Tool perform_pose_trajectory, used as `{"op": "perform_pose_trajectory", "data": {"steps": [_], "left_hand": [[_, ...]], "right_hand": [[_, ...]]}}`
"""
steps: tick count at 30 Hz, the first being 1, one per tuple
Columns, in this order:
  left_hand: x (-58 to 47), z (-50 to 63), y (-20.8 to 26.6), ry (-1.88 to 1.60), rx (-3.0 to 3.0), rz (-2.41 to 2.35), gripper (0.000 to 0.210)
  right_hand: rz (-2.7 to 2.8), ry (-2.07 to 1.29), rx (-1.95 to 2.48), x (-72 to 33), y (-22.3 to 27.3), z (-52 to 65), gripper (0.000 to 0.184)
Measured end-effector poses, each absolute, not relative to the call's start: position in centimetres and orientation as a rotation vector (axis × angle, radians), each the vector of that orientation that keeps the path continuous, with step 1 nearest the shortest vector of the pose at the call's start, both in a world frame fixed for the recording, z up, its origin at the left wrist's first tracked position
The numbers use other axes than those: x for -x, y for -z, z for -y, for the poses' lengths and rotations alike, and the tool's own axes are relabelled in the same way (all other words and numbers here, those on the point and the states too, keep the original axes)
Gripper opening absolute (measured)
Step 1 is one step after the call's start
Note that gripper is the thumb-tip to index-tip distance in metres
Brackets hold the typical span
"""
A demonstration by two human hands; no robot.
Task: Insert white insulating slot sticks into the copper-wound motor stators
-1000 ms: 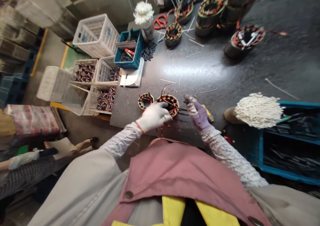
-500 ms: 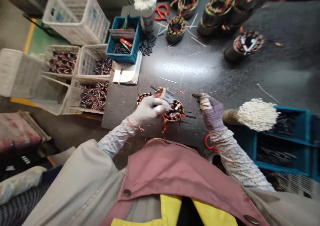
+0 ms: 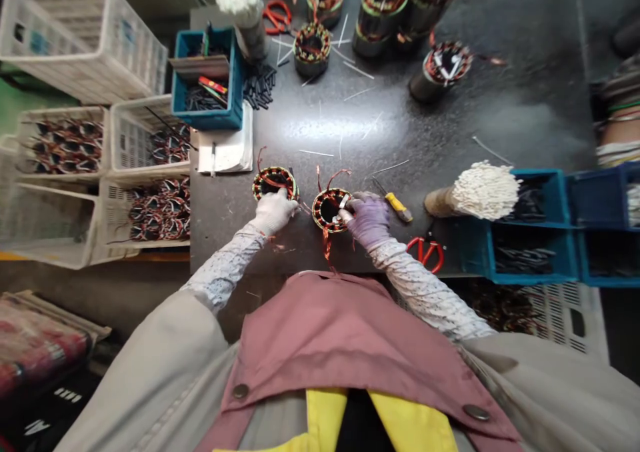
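Two ring-shaped motor stators with copper windings lie on the dark table in front of me. My left hand (image 3: 275, 213), in a white glove, grips the near rim of the left stator (image 3: 259, 184), with its thumb or finger over the inner edge. My right hand (image 3: 371, 220), in a purple glove, is closed on the right side of the other stator (image 3: 318, 213). Its fingertips are by small white pieces inside the ring. Loose copper wires stick out of both stators. Right of my right hand lies a yellow-handled tool (image 3: 399, 207), resembling a screwdriver.
Red-handled scissors or cutters (image 3: 434, 257) lie at the near edge. A bundle of white sticks (image 3: 484, 191) stands by blue bins (image 3: 537, 280) on the right. More stators (image 3: 311, 55) stand at the back. A blue box (image 3: 233, 99), notebook (image 3: 233, 151) and white crates (image 3: 83, 65) are left.
The stator my left hand held tilted over the right one is now down at the left. My right hand has moved left onto the right stator, and the yellow-handled tool shows. The view has shifted.
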State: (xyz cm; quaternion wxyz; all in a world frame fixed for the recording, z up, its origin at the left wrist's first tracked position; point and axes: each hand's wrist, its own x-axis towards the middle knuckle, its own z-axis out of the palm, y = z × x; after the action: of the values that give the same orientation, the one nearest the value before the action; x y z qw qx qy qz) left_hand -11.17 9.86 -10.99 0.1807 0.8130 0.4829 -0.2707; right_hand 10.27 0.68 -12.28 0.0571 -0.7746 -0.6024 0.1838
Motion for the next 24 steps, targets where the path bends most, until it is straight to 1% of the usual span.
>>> {"op": "perform_pose_trajectory", "data": {"steps": [6,10,12,14,16,18,19,22,24], "left_hand": [[10.8,-10.4,11.0,0.63,-2.332,-1.391,0.046],[10.0,-10.7,11.6,0.692,-2.358,-1.354,0.041],[10.1,-10.6,11.3,0.652,-2.362,-1.352,0.04],[10.5,-10.0,10.5,0.525,-2.365,-1.423,0.037],[10.7,-9.0,9.5,0.325,-2.363,-1.511,0.034],[9.9,-7.8,8.8,0.167,-2.363,-1.452,0.034],[9.1,-7.4,8.6,0.149,-2.37,-1.354,0.034],[5.6,-7.2,8.9,0.316,-2.395,-1.065,0.041],[3.4,-7.6,9.4,0.455,-2.382,-1.072,0.044]], "right_hand": [[1.766,-0.547,2.32,-8.9,13.5,-0.6,0.029],[1.557,-0.685,2.387,-8.6,14.3,-1.7,0.025],[1.52,-0.703,2.313,-8.5,14.3,-2.0,0.023],[1.593,-0.665,2.141,-8.7,13.9,-1.8,0.023],[1.702,-0.593,1.993,-9.3,13.5,-1.0,0.024],[1.759,-0.531,1.983,-10.4,13.4,-0.2,0.026],[1.768,-0.522,2.013,-10.9,13.4,0.2,0.026],[1.841,-0.574,2.046,-12.1,13.7,0.8,0.031],[1.932,-0.612,2.029,-12.3,13.7,0.7,0.034]]}}
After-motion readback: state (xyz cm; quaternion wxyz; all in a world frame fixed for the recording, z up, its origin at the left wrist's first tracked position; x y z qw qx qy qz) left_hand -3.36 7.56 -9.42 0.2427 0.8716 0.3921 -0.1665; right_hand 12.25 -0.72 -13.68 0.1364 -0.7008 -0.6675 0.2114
